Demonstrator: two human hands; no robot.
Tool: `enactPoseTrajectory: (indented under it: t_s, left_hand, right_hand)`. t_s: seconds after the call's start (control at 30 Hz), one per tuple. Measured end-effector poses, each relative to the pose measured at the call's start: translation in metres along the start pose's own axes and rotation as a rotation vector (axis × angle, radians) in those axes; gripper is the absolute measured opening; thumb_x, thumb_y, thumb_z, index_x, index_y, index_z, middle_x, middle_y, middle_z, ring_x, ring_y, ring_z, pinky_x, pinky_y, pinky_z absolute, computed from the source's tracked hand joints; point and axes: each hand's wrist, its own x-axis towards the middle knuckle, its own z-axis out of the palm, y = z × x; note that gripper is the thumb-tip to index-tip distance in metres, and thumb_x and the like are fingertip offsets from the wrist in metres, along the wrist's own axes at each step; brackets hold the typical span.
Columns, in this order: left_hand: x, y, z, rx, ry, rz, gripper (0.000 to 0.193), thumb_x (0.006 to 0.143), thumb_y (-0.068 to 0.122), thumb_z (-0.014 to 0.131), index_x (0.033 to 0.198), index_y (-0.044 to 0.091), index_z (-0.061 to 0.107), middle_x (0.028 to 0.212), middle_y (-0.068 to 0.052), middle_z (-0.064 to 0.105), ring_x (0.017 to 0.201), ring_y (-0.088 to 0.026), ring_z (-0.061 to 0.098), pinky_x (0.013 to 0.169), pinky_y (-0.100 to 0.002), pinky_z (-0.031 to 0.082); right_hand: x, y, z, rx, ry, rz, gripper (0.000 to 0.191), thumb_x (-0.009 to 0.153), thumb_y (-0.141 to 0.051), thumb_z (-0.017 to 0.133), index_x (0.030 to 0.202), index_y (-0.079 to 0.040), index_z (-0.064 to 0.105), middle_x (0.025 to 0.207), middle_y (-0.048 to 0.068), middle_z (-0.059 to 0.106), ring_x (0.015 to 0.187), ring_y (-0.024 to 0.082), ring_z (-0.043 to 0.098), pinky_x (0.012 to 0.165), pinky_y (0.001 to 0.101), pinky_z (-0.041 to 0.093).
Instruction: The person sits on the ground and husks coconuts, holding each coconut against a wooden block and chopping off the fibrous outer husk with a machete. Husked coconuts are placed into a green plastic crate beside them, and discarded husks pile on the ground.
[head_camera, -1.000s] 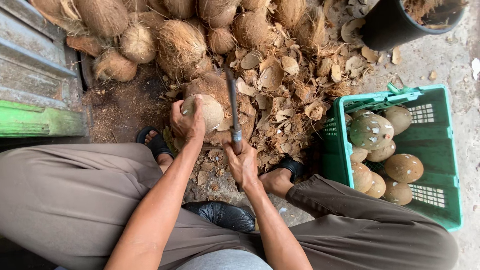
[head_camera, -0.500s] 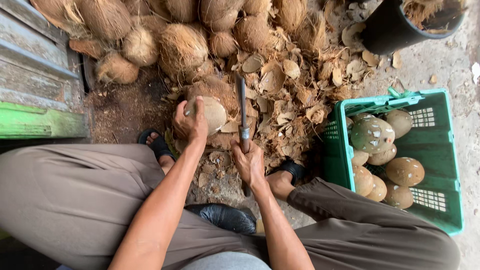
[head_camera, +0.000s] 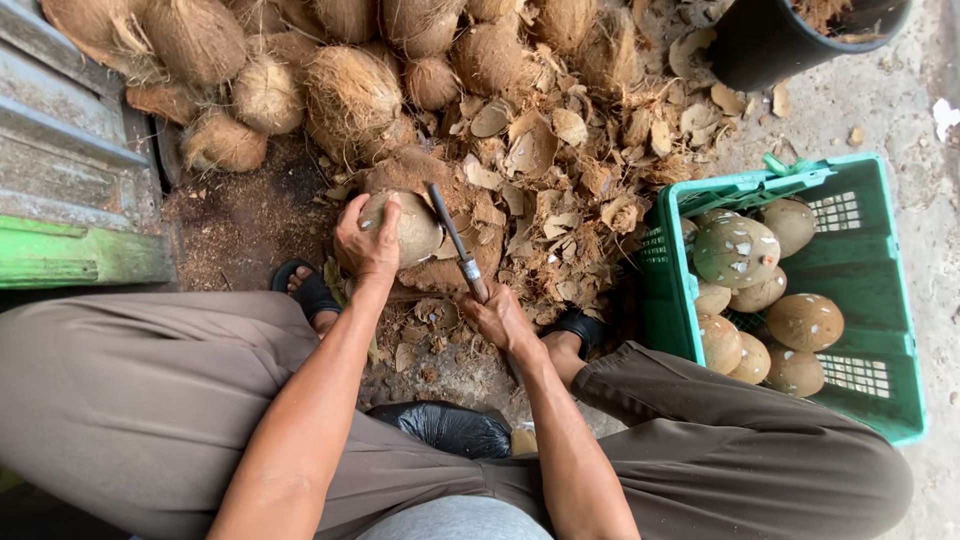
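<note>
Left hand (head_camera: 368, 243) clamps the round, smooth coconut (head_camera: 405, 226); right hand (head_camera: 500, 318) grips the steel knife (head_camera: 455, 243).

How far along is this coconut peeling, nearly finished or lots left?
Partly done. The green crate already holds about eight shaved coconuts, and loose shell chips cover the ground. In hand: the left hand steadies a half-cleaned coconut while the right hand holds a knife against it. Left: a pile of husky coconuts waits behind, at least a dozen.
</note>
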Motion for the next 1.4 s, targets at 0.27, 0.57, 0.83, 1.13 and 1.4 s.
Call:
enactPoseTrajectory:
  t_s: [0.27,0.57,0.83,1.13,1.4]
  left_hand:
    - [0.008,-0.005,0.003,0.031,0.047,0.122,0.072,0.073,0.072,0.06,0.115,0.015,0.073,0.107,-0.011,0.072,0.098,-0.028,0.066,0.079,-0.049,0.051]
    - [0.008,0.011,-0.005,-0.034,-0.17,0.405,0.077,0.073,0.065,0.072,0.123,0.007,0.067,0.113,-0.013,0.068,0.105,-0.024,0.064,0.088,-0.045,0.054]
    - [0.01,0.043,0.01,-0.094,-0.087,-0.046,0.054,0.064,0.043,0.085,0.104,0.014,0.064,0.123,-0.009,0.05,0.111,-0.027,0.054,0.086,-0.054,0.049]
    - [0.026,0.033,0.026,0.102,-0.186,0.136,0.025,0.088,0.042,0.067,0.086,0.017,0.069,0.085,-0.003,0.071,0.071,-0.019,0.065,0.057,-0.041,0.051]
    - [0.031,0.035,0.032,0.119,-0.145,0.238,0.033,0.086,0.048,0.072,0.083,0.015,0.072,0.083,-0.004,0.072,0.07,-0.018,0.065,0.057,-0.037,0.049]
  right_hand:
    - [-0.009,-0.019,0.005,0.084,-0.044,0.077,0.036,0.1,-0.037,0.066,0.075,-0.011,0.072,0.054,-0.002,0.051,0.045,0.012,0.044,0.043,0.0317,0.038]
    - [-0.034,-0.049,0.002,0.843,-0.124,0.365,0.025,0.099,-0.022,0.066,0.082,-0.008,0.054,0.055,-0.003,0.048,0.037,0.008,0.043,0.034,0.0269,0.041]
    - [-0.029,-0.029,-0.009,0.506,0.102,0.194,0.024,0.099,-0.029,0.063,0.086,-0.013,0.05,0.06,-0.001,0.054,0.044,0.01,0.05,0.04,0.0277,0.046]
    - [-0.025,-0.043,-0.018,0.234,0.351,-0.057,0.031,0.099,-0.034,0.063,0.081,-0.012,0.05,0.061,-0.002,0.053,0.051,0.009,0.049,0.046,0.0282,0.045]
    - [-0.01,-0.048,0.007,0.126,0.231,0.101,0.04,0.102,-0.036,0.062,0.072,-0.01,0.053,0.058,0.0,0.052,0.047,0.011,0.046,0.045,0.0345,0.042]
